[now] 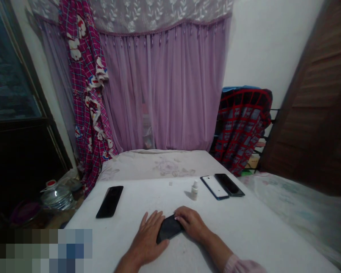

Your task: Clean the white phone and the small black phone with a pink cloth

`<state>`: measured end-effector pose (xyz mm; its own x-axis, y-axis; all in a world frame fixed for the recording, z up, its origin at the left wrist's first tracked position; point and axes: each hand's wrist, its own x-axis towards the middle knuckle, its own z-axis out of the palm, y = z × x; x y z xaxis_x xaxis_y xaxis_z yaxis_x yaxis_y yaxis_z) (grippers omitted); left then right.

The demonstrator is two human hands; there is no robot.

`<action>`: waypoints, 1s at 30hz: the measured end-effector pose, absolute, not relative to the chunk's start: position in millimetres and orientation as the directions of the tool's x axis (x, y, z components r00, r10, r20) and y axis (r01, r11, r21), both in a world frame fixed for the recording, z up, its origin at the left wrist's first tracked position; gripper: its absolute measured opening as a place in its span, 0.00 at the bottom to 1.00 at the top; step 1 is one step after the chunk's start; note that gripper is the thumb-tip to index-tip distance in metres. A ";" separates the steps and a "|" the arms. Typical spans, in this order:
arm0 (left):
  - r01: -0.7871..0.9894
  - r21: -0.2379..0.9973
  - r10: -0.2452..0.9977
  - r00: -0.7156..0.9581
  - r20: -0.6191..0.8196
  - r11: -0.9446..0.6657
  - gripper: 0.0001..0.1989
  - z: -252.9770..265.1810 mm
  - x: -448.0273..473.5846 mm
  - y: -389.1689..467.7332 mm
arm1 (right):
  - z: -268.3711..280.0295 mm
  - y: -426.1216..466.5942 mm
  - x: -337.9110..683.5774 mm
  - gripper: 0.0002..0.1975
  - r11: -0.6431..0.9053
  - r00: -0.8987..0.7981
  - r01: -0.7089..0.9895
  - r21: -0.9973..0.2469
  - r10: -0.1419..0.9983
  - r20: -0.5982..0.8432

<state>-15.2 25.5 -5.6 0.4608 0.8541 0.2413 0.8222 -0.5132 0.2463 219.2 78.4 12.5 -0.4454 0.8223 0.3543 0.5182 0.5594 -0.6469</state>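
A dark smartphone [171, 227] lies face up at a slant on the white-covered table. My left hand [147, 239] holds its left end, thumb along the near edge and stretched fingers by the far edge. At the phone's right end, my right hand [191, 223] has its fingers pinched together over the corner. A tiny whitish spot shows at those fingertips; what it is, I cannot make out. Beyond the right hand stands a small white bottle [194, 191] with a white cap. A small pale square piece [170, 184] lies to the bottle's left.
Another black phone [110, 202] lies on the left. At the right rear are a white phone [215, 187] and a dark phone [229, 185], side by side. A large water bottle [57, 197] stands beyond the table's left edge. Purple curtains [184, 87] hang behind.
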 end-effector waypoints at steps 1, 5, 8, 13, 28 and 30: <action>0.820 0.241 0.850 0.464 0.250 -0.519 0.32 -6.2 -15.3 28.3 | 12.4 80.9 218.6 0.10 0.553 -0.438 0.515 -0.655 0.826 0.354; 0.822 0.242 0.852 0.459 0.252 -0.515 0.31 -5.6 -12.7 37.0 | 12.8 88.1 215.8 0.10 0.492 -0.376 0.544 -0.680 0.867 0.326; 0.829 0.245 0.859 0.445 0.253 -0.502 0.29 -4.2 -10.3 39.5 | 13.3 88.6 219.5 0.11 0.504 -0.400 0.510 -0.697 0.856 0.327; 0.816 0.236 0.840 0.458 0.291 -0.527 0.28 -7.7 -11.5 39.1 | 15.5 81.2 240.6 0.11 0.548 -0.503 0.335 -0.766 0.792 0.347; 0.810 0.202 0.817 0.473 0.331 -0.551 0.27 -3.4 -7.9 37.7 | 9.2 92.6 228.3 0.09 0.421 -0.376 0.428 -0.800 0.888 0.266; 0.809 0.208 0.818 0.471 0.330 -0.550 0.27 -2.6 -7.2 37.7 | 8.9 93.6 225.0 0.09 0.377 -0.322 0.484 -0.790 0.916 0.240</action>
